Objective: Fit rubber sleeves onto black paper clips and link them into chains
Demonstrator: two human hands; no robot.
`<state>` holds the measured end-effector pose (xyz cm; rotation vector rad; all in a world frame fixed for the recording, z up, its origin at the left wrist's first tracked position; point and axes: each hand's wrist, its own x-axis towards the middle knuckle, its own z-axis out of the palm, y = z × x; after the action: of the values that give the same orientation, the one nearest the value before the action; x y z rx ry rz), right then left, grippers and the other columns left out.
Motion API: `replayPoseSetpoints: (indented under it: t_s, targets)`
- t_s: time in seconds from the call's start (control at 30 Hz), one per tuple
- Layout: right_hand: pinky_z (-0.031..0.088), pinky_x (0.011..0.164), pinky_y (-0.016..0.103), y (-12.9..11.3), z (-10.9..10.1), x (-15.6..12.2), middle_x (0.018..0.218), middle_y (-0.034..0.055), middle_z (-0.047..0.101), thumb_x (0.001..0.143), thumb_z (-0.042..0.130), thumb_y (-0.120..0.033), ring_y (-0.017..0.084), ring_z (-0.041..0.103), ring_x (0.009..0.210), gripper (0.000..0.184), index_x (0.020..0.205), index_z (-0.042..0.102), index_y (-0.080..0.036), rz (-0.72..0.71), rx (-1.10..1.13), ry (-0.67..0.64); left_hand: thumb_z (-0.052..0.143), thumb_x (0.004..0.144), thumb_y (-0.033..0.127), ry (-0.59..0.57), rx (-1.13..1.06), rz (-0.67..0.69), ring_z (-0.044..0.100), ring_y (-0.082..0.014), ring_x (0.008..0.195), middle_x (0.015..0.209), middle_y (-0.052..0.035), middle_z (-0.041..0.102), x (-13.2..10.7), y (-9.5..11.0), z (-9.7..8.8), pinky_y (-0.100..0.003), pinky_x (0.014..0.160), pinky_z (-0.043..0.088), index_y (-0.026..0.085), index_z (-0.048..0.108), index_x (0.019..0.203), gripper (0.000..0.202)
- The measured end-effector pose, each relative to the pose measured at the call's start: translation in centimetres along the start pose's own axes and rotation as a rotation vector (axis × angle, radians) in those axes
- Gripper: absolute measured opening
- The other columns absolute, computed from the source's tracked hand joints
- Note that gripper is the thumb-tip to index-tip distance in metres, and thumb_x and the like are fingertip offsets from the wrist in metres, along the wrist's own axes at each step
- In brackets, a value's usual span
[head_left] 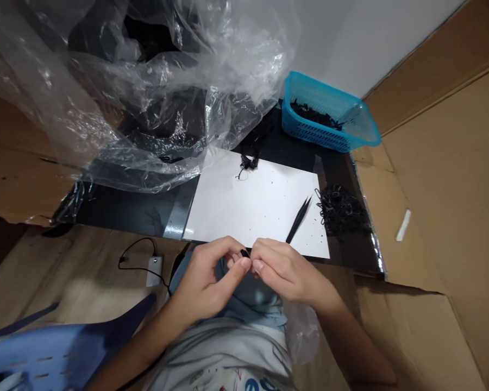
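My left hand [212, 282] and my right hand [281, 269] meet at the near edge of a white sheet [256, 203]. Both pinch a small black piece [245, 253] between their fingertips. The right hand also holds black tweezers [299, 219], whose tips point up and right over the sheet. A small black tangle [248, 162] lies at the sheet's far edge. A heap of small black loops [342, 209] sits just right of the sheet.
A blue plastic basket [330, 117] with black bits stands at the back right. Crumpled clear plastic [138, 81] covers dark material at the back left. Cardboard [444, 206] lines the right side. A small white device with a black cord [152, 270] lies near my left arm.
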<state>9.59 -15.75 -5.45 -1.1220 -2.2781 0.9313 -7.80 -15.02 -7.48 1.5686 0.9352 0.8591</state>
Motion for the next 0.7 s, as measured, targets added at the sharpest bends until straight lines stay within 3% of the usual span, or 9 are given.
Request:
replayPoseSetpoints:
  t_s: [0.17, 0.27, 0.43, 0.7]
  targets:
    - [0.030, 0.054, 0.032, 0.3, 0.4, 0.2, 0.059, 0.0020, 0.046, 0.083, 0.032, -0.008, 0.018, 0.038, 0.058, 0.022, 0.067, 0.043, -0.020, -0.229, -0.484, 0.110, 0.053, 0.083, 0.023, -0.146, -0.106, -0.111, 0.040, -0.0097, 0.055, 0.058, 0.0037, 0.043, 0.1, 0.3, -0.3, -0.021, 0.053, 0.035, 0.016, 0.050, 0.067, 0.017]
    - [0.027, 0.053, 0.033, 0.5, 0.5, 0.2, 0.056, 0.0026, 0.043, 0.080, 0.035, -0.008, 0.019, 0.034, 0.058, 0.022, 0.064, 0.044, -0.021, -0.312, -0.631, 0.189, 0.055, 0.082, 0.026, -0.222, -0.242, -0.184, 0.035, -0.0096, 0.055, 0.058, 0.0046, 0.038, 0.2, 0.1, 0.0, -0.021, 0.052, 0.031, 0.017, 0.046, 0.066, 0.020]
    - [0.028, 0.053, 0.032, 0.6, 0.2, -0.1, 0.055, 0.0028, 0.042, 0.079, 0.036, -0.008, 0.019, 0.033, 0.057, 0.023, 0.062, 0.045, -0.020, -0.340, -0.651, 0.237, 0.058, 0.082, 0.037, -0.308, -0.557, -0.318, 0.033, -0.0094, 0.056, 0.059, 0.0045, 0.037, 0.0, -0.8, 0.5, -0.021, 0.052, 0.030, 0.017, 0.045, 0.067, 0.028]
    - [0.029, 0.052, 0.033, 1.8, 0.9, 0.0, 0.052, 0.0032, 0.043, 0.082, 0.033, -0.006, 0.019, 0.033, 0.055, 0.027, 0.061, 0.046, -0.020, -0.356, -0.674, 0.317, 0.070, 0.072, 0.044, -0.398, -0.779, -0.480, 0.037, -0.0080, 0.053, 0.056, 0.0022, 0.045, -0.5, -1.3, 0.9, -0.020, 0.051, 0.029, 0.013, 0.052, 0.061, 0.038]
